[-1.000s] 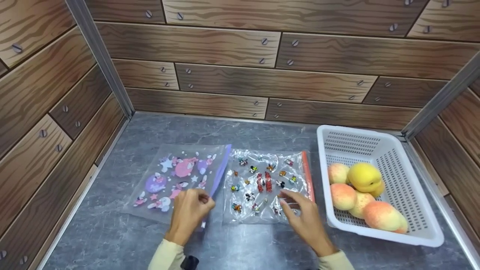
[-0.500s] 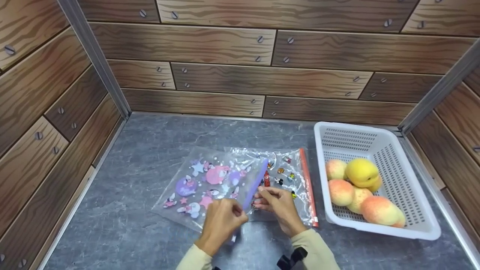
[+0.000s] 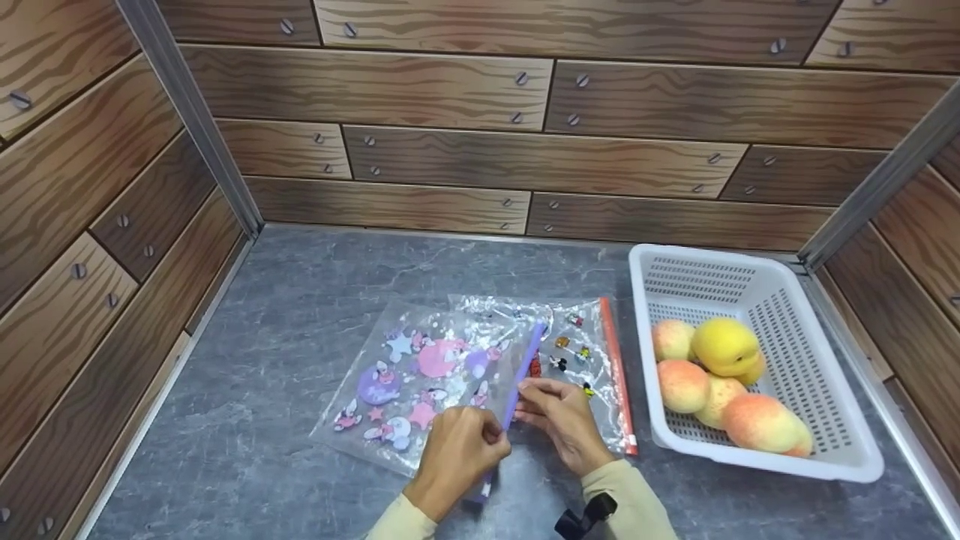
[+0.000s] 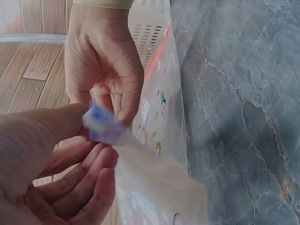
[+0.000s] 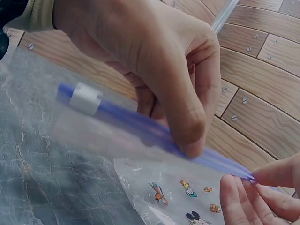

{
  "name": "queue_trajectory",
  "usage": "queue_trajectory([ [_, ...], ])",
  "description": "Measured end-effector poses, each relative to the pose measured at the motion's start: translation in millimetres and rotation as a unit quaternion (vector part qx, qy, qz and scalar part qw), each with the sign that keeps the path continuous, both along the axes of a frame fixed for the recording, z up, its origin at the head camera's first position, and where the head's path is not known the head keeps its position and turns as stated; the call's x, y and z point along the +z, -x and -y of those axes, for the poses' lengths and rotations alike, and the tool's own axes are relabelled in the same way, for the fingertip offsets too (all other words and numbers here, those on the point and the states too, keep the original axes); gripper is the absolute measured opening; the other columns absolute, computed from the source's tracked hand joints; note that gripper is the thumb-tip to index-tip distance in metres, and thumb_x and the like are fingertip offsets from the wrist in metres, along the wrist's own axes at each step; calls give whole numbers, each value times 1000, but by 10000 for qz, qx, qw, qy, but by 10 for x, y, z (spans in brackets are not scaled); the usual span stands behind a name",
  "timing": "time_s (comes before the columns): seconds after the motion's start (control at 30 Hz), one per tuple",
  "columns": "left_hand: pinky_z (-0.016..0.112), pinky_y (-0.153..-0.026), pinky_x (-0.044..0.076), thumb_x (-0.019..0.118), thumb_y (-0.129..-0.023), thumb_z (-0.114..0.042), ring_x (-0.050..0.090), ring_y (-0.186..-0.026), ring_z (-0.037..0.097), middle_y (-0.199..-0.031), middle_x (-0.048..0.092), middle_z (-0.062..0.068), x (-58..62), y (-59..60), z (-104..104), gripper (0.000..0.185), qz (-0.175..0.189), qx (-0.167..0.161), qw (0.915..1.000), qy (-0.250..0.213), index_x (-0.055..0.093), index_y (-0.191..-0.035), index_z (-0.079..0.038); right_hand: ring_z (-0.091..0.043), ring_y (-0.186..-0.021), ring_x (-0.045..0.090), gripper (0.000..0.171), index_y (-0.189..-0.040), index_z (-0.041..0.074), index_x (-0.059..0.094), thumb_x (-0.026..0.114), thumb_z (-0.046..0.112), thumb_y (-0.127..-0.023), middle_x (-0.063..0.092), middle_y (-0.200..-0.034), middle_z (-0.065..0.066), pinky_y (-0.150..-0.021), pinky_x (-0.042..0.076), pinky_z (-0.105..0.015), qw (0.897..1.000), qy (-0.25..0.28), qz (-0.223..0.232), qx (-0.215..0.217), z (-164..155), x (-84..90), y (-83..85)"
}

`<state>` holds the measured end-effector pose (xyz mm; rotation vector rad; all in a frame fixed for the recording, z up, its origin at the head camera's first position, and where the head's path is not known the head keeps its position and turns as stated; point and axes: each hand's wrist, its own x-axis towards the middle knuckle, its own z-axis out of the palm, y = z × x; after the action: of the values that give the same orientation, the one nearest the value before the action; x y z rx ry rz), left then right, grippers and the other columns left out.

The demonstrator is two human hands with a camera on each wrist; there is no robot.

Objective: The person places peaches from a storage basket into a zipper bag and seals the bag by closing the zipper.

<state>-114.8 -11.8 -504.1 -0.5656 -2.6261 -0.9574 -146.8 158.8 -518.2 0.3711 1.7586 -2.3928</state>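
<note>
A clear slider zip bag (image 3: 439, 360) with pink and purple cartoon prints lies tilted over part of another bag. My left hand (image 3: 461, 450) pinches its purple zip strip (image 5: 126, 115) near the end with the white slider (image 5: 86, 98). Farther along the same strip, my right hand (image 3: 561, 420) pinches it between thumb and fingers, as the right wrist view shows. The second clear bag (image 3: 581, 319), printed with small cartoon figures, has a red zip strip (image 3: 616, 367). Its left part shows through the purple-zip bag.
On the right stands a white perforated basket (image 3: 840, 420) holding several peaches (image 3: 757, 421) and a yellow fruit (image 3: 724, 345). Wood-patterned walls (image 3: 435, 157) enclose the grey marbled tabletop (image 3: 300, 277) at the back and sides.
The left hand has carried the purple-zip bag rightward, over the red-zip bag. My right hand has moved left from above the red-zip bag and taken hold of the purple strip.
</note>
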Motion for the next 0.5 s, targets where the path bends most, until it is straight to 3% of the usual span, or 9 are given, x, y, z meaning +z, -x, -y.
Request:
queue_trajectory([
  [0.2, 20, -53, 48, 84, -77, -19, 56, -59, 1, -68, 70, -8, 33, 1, 11, 8, 341, -234, 9991, -95, 79, -76, -15, -18, -73, 67, 25, -111, -15, 63, 68, 1, -93, 66, -85, -12, -74, 61, -32, 10000, -86, -6, 40, 12, -10, -9],
  [0.5, 18, -54, 50, 81, -86, -14, 62, -62, 4, -85, 76, 5, 79, 276, -89, 16, 1094, -308, 9887, -977, 80, -100, -6, -19, -76, 70, 23, -111, -13, 65, 68, -1, -93, 68, -90, -13, -78, 61, -33, 9998, 112, -47, 164, -33, 35, 9],
])
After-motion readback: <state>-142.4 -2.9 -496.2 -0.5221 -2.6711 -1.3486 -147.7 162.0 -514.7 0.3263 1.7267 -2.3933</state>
